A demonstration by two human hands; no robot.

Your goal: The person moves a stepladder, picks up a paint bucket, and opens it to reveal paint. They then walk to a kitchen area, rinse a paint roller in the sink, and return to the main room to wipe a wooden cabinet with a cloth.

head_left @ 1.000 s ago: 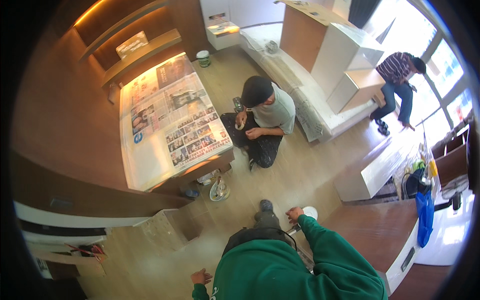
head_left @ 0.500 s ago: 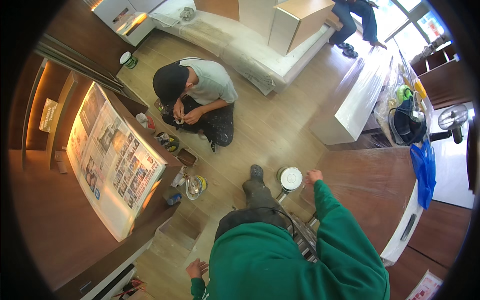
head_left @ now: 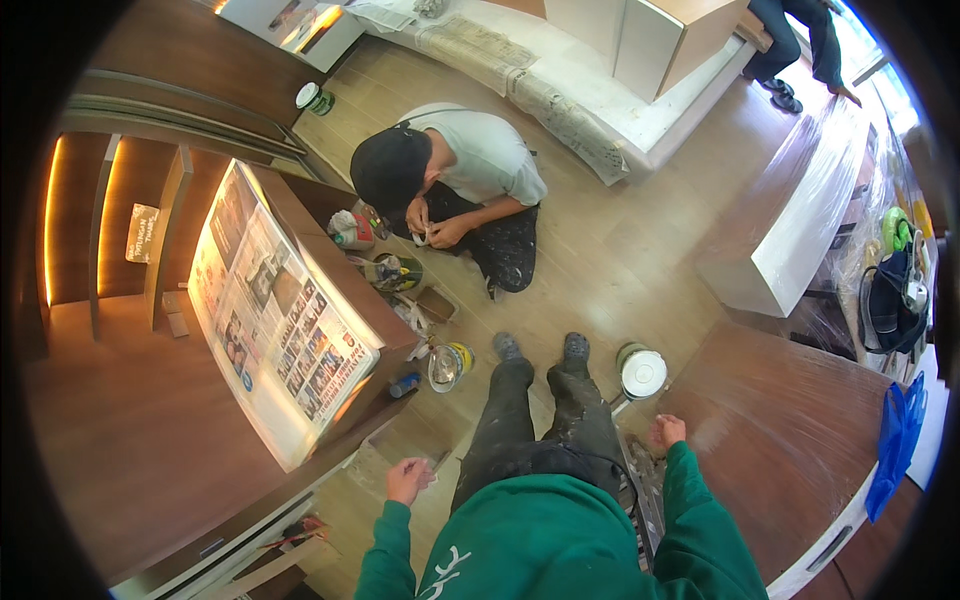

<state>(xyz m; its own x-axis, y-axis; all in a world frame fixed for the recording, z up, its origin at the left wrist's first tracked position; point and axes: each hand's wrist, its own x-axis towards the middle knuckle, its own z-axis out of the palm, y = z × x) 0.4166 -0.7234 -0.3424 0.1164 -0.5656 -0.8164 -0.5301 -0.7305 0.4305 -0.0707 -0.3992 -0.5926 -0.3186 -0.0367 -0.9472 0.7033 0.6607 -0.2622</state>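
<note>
My left hand hangs beside my left hip, its fingers loosely apart and no object visible in them. My right hand is curled closed near the wrapped brown panel, with nothing seen in it. A bucket with a white lid stands just ahead of that hand. Both my legs show, in dark stained trousers, and my feet are on the floor. Under my right arm, part of a metal ladder-like frame is visible, mostly hidden by my body.
A co-worker in a dark cap sits on the floor, handling a small light object. Near them stand an open paint tub, a tray and a blue can. Newspaper covers the left cabinet. A blue bag hangs at right.
My view has shifted, moving the room's contents rightward. My left leg now shows beside the right one. My right hand is lower and closer to my body; my left hand sits higher in view.
</note>
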